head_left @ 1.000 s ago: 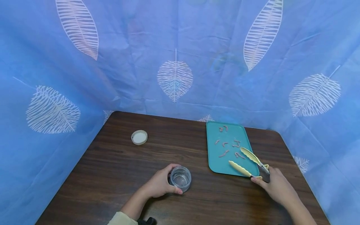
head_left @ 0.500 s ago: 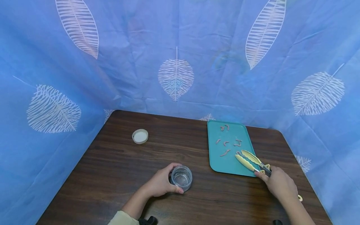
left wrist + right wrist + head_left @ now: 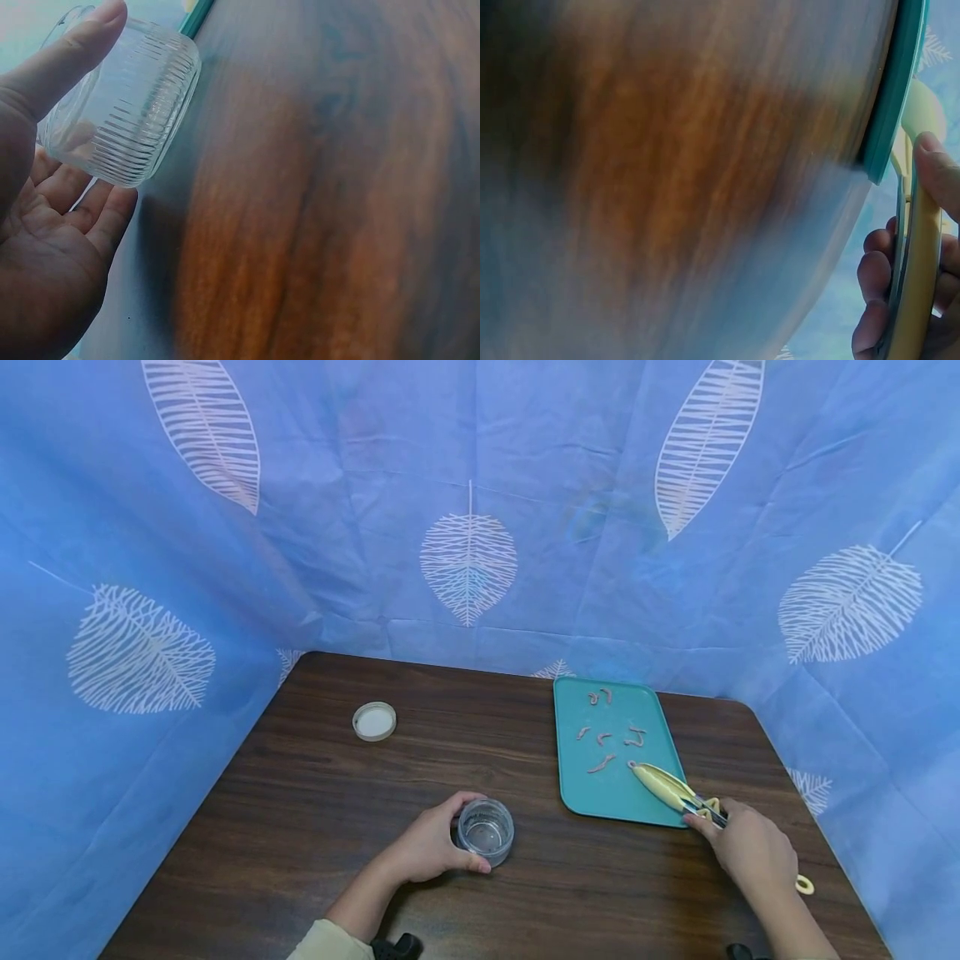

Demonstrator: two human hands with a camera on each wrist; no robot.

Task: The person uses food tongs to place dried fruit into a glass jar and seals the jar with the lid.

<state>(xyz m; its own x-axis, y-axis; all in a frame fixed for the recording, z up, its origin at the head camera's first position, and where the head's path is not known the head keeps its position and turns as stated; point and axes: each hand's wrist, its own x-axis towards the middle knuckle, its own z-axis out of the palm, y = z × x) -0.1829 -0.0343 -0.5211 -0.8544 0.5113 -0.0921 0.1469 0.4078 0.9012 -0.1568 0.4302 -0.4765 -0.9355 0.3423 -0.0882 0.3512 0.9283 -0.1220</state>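
My left hand (image 3: 433, 843) grips a clear glass jar (image 3: 486, 833) from its left side, thumb and fingers around the wall; the jar is uncapped and nothing shows inside. In the left wrist view the ribbed wall of the jar (image 3: 139, 112) sits between thumb and fingers. My right hand (image 3: 750, 852) holds yellow-tipped tongs (image 3: 663, 789) squeezed together over the front right of the teal tray (image 3: 600, 802). A pink worm-like piece (image 3: 632, 764) pokes out at the tong tips, the rest of it hidden by them. In the right wrist view, fingers wrap the tong handles (image 3: 915, 277).
Several other pink worm-like pieces (image 3: 602, 764) lie spread over the tray. A round lid (image 3: 374, 722) with a white inside rests at the back left of the dark wooden table (image 3: 300, 827). Blue leaf-patterned cloth (image 3: 375, 527) hangs behind and on both sides.
The tongs have gone from wide apart to squeezed together, around the pink worm-like piece at the tray's front right. My left hand and the jar have stayed in place.
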